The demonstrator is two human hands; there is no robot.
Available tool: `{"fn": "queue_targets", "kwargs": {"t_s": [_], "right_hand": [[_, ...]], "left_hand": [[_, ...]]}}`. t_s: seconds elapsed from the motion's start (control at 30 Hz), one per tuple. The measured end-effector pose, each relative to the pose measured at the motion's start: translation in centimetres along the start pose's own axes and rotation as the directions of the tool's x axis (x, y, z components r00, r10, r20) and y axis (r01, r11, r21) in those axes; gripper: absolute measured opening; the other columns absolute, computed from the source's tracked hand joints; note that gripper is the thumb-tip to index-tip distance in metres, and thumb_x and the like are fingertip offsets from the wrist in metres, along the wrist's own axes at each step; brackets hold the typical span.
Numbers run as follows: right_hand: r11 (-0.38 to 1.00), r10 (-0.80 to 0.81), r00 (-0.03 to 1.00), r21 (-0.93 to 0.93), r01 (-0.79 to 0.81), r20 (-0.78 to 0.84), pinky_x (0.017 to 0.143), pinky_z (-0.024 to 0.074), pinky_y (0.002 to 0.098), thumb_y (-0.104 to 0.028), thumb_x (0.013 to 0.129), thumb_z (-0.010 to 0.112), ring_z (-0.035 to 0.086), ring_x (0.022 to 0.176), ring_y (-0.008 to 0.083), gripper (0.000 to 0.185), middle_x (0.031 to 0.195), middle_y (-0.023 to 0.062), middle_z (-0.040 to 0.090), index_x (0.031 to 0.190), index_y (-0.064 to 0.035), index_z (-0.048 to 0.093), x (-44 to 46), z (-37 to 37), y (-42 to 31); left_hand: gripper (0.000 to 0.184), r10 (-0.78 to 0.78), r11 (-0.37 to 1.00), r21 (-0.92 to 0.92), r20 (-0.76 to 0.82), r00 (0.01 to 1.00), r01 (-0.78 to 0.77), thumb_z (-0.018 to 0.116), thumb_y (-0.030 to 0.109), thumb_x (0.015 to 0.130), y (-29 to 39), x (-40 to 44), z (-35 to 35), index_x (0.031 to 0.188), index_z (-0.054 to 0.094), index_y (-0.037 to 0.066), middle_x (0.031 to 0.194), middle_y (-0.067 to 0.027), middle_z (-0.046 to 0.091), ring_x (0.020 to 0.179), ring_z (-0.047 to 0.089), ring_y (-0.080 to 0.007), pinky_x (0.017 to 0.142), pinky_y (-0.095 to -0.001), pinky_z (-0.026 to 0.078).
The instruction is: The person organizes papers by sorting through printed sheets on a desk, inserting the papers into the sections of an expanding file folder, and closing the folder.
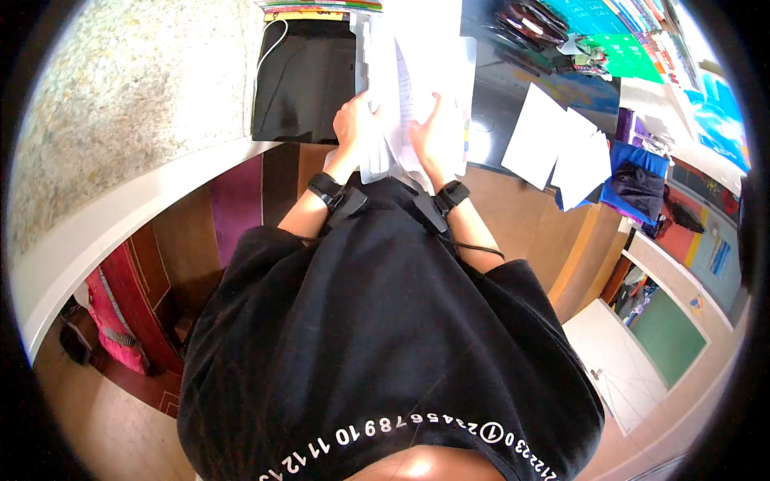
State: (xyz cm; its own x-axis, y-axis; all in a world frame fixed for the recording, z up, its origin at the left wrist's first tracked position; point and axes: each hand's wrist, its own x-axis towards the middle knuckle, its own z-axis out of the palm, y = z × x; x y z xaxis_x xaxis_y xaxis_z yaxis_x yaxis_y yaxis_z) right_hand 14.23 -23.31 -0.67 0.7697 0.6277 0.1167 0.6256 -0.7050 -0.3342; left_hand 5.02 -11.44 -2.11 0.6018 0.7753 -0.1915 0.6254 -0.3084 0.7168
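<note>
A person in a black shirt handles a clear folder of papers at the near edge of a dark desk.

The folder lies open, white pages inside, one bearing lines of writing too small to read. The left hand is closed on the folder's left side; the right hand lies over its right side, thumb apart from the fingers, though whether it grips a page cannot be told. Loose sheets lie to the right, a black panel to the left.
</note>
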Motion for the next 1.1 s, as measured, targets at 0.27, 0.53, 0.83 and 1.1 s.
{"fn": "queue_targets", "kwargs": {"t_s": [0.27, 0.53, 0.83, 1.1], "right_hand": [[0.876, 0.242, 0.946, 0.371, -0.309, 0.216, 0.059, 0.0447, 0.0276, -0.006, 0.073, 0.062, 0.054, 0.064, 0.0129, 0.039, 0.077, 0.0088, 0.061, 0.110, -0.0052, 0.052, -0.7, -0.8, 6.3], [0.635, 0.454, 0.887, 0.669, -0.386, 0.081, 0.073, 0.0460, 0.0257, -0.005, 0.083, 0.059, 0.057, 0.086, 0.0142, 0.033, 0.099, 0.0111, 0.059, 0.114, 0.0028, 0.050, -1.6, -4.7, 16.5], [0.330, 0.773, 0.597, 0.668, -0.667, 0.214, 0.082, 0.0442, 0.0292, -0.008, 0.080, 0.060, 0.053, 0.097, 0.0184, 0.060, 0.114, 0.0169, 0.052, 0.131, 0.0084, 0.034, -1.4, -4.6, 27.8], [0.149, 0.796, 0.494, 0.678, -0.720, 0.349, 0.085, 0.0424, 0.0319, -0.009, 0.081, 0.055, 0.051, 0.099, 0.0205, 0.063, 0.115, 0.0174, 0.051, 0.136, 0.0046, 0.028, -3.0, -0.4, 35.9]], "left_hand": [[0.033, 0.035, 0.999, -0.016, 0.002, 0.999, -0.035, 0.061, 0.036, 0.076, 0.4, 0.2, 0.8, 0.097, 0.066, 0.011, 0.074, -0.0160, 0.065, 0.072, 0.064, -0.0324, 0.063, -0.0406, 0.048], [0.029, 0.004, 0.998, 0.062, 0.012, 1.000, -0.005, 0.062, 0.033, 0.076, 1.7, 0.0, 0.2, 0.095, 0.065, 0.012, 0.081, -0.0162, 0.065, 0.077, 0.063, -0.0344, 0.065, -0.0428, 0.049], [0.035, -0.077, 0.983, 0.169, 0.002, 0.997, 0.076, 0.062, 0.033, 0.078, 1.4, 0.1, -0.3, 0.102, 0.064, 0.008, 0.089, -0.0182, 0.065, 0.084, 0.064, -0.0336, 0.071, -0.0376, 0.049], [0.035, -0.067, 0.965, 0.253, -0.037, 0.997, 0.074, 0.060, 0.032, 0.080, 0.8, -0.1, 0.2, 0.102, 0.063, 0.005, 0.089, -0.0203, 0.065, 0.086, 0.063, -0.0350, 0.074, -0.0390, 0.048]]}}
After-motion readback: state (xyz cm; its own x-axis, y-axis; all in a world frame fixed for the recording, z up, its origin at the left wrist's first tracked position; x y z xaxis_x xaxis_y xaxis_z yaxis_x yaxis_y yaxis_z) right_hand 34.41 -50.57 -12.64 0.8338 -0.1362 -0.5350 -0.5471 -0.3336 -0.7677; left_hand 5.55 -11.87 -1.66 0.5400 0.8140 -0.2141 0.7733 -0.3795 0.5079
